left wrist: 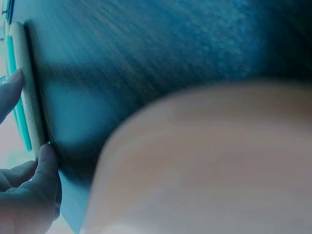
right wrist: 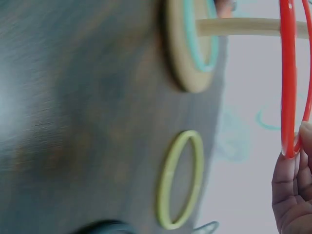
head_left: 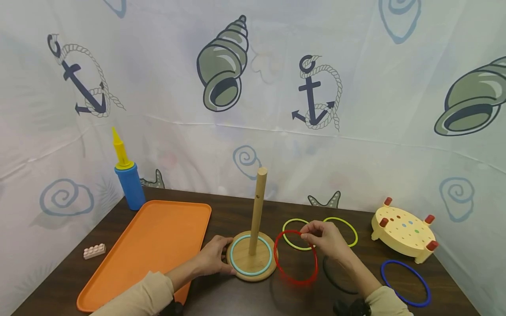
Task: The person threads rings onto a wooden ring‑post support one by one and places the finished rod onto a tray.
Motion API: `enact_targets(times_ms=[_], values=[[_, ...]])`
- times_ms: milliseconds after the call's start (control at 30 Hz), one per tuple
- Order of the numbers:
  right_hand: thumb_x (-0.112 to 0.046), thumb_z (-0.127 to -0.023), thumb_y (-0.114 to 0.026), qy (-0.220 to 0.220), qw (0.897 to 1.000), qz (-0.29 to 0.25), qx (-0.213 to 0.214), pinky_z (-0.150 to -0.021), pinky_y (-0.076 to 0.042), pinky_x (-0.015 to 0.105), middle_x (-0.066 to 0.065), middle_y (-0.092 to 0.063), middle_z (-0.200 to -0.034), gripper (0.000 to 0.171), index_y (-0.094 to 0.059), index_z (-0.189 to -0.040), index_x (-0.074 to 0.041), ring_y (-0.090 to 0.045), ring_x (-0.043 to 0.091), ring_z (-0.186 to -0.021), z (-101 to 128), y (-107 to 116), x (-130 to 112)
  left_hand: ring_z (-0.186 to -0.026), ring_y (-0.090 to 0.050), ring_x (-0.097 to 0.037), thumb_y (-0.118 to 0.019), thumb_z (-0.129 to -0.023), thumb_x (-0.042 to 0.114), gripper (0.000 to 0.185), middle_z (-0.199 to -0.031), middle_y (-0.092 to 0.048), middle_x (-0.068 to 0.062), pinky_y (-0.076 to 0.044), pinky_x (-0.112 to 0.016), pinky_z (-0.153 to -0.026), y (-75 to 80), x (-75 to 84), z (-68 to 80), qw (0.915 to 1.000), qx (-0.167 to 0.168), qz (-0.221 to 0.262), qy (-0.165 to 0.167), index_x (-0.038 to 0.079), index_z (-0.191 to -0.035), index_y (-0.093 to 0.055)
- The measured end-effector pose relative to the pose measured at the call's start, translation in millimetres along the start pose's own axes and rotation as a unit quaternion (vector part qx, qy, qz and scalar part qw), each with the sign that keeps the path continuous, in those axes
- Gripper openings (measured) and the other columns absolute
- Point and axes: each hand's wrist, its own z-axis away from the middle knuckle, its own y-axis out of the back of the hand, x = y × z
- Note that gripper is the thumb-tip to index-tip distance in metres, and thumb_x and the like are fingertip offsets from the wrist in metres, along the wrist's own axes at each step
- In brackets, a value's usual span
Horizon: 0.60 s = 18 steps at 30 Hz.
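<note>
A round wooden stand (head_left: 243, 255) with an upright peg (head_left: 258, 202) is on the dark table, a mint-green ring (head_left: 253, 274) lying round the peg's foot. My left hand (head_left: 213, 256) grips the left edge of the stand's base between thumb and fingers; the left wrist view shows them at the rim. Right of the peg, my right hand (head_left: 326, 237) pinches a red ring (right wrist: 288, 73) by its upper edge. This ring hangs upright, apart from the peg. Behind and beside it lie two yellow-green rings (head_left: 283, 228), and a black ring (head_left: 336, 287) lies beneath the right forearm.
On the left lies an orange tray (head_left: 158, 245), with a pale pink toy brick (head_left: 95, 251) beside it. A blue and yellow hand pump (head_left: 132, 186) stands at the back left corner. To the right are a blue ring (head_left: 427, 292) and a cream toy with red pegs (head_left: 403, 230).
</note>
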Motion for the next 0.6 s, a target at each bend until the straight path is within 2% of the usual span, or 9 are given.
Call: enact_targets(times_ms=[167, 267, 400, 600], values=[[-0.01, -0.087, -0.066, -0.016, 0.999, -0.017, 0.043, -0.051, -0.046, 0.023, 0.006, -0.062, -0.075, 0.016, -0.066, -0.095, 0.004, -0.053, 0.01, -0.062, -8.6, 12.4, -22.9, -0.103, -0.052, -0.031, -0.087, -0.063, 0.011, 0.085, -0.12, -0.043, -0.022, -0.056, -0.035, -0.08, 0.6, 0.9, 0.7, 1.0, -0.001, 0.001, -0.001, -0.014, -0.132, -0.042], [-0.013, -0.088, -0.066, -0.029, 0.997, -0.04, 0.065, -0.06, -0.049, 0.022, 0.0, -0.062, -0.079, 0.02, -0.065, -0.099, 0.004, -0.056, 0.009, -0.07, -13.8, 17.9, -38.4, -0.103, -0.052, -0.031, -0.087, -0.064, 0.011, 0.085, -0.12, -0.043, -0.022, -0.056, -0.035, -0.08, 0.7, 0.7, 0.5, 1.0, -0.001, -0.001, -0.002, -0.014, -0.132, -0.042], [-0.014, -0.089, -0.065, -0.024, 0.993, -0.081, 0.082, -0.07, -0.053, 0.022, -0.001, -0.062, -0.081, 0.025, -0.063, -0.103, 0.006, -0.059, 0.01, -0.076, -23.4, 21.9, -58.6, -0.103, -0.052, -0.03, -0.087, -0.064, 0.012, 0.086, -0.12, -0.043, -0.022, -0.056, -0.035, -0.08, 0.7, -0.1, 0.2, 1.0, -0.001, -0.004, -0.003, -0.013, -0.132, -0.042], [-0.017, -0.089, -0.066, -0.029, 0.987, -0.11, 0.112, -0.072, -0.054, 0.022, -0.005, -0.061, -0.077, 0.027, -0.063, -0.104, 0.005, -0.058, 0.012, -0.074, -39.4, 21.0, -83.9, -0.103, -0.052, -0.031, -0.087, -0.063, 0.012, 0.086, -0.119, -0.043, -0.022, -0.056, -0.036, -0.081, 0.6, -0.6, 0.4, 1.0, -0.003, 0.0, -0.002, -0.014, -0.132, -0.042]])
